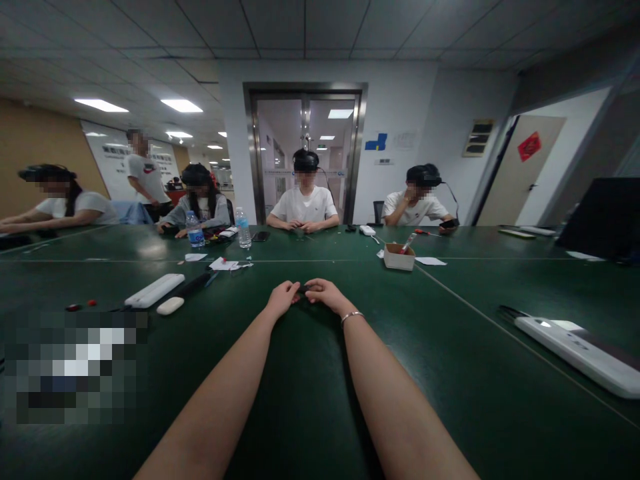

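Both my arms stretch forward over a dark green table (310,373). A small black object (303,289) sits between my two hands, near the middle of the view. My left hand (283,298) is closed, its fingertips pinching the object's left end. On the other side my right hand (324,294), below a silver bracelet at the wrist, curls its fingers round the right end. The object's shape is mostly hidden by my fingers.
Left of my hands lie a white device (155,291) and a white rounded item (171,306). An open box (399,257), paper scraps and two bottles (243,228) stand farther off. A long white device (575,350) lies right. Several people sit across the table.
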### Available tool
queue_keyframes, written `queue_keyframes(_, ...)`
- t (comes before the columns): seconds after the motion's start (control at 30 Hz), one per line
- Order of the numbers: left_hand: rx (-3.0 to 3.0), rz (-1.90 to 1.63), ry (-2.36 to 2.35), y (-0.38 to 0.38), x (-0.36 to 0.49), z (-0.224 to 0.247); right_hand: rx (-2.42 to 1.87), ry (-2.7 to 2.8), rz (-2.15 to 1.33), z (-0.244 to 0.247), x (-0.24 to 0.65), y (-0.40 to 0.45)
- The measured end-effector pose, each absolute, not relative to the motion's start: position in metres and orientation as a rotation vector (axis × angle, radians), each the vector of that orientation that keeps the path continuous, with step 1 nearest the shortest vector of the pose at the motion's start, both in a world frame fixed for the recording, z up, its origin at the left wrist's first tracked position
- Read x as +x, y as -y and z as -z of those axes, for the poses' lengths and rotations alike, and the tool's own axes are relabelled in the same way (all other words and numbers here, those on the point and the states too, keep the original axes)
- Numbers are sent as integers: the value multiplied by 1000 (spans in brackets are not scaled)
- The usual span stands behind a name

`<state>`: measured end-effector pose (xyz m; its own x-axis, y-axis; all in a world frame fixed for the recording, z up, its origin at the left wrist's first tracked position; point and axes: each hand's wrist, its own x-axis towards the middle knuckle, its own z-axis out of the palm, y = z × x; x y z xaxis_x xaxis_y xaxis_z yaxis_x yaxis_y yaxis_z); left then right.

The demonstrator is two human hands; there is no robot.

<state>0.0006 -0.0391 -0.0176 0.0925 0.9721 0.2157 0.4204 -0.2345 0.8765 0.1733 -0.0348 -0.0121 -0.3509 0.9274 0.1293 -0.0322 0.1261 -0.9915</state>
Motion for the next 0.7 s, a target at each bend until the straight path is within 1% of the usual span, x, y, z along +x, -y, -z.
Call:
queue_keyframes(0.3,1725,-1072,-1406,43,3,14,-926,1547,-1325,16,172,33)
queue_keyframes(0.7,1742,-1074,-1418,38,1,17,-949,1534,-1357,15,171,32)
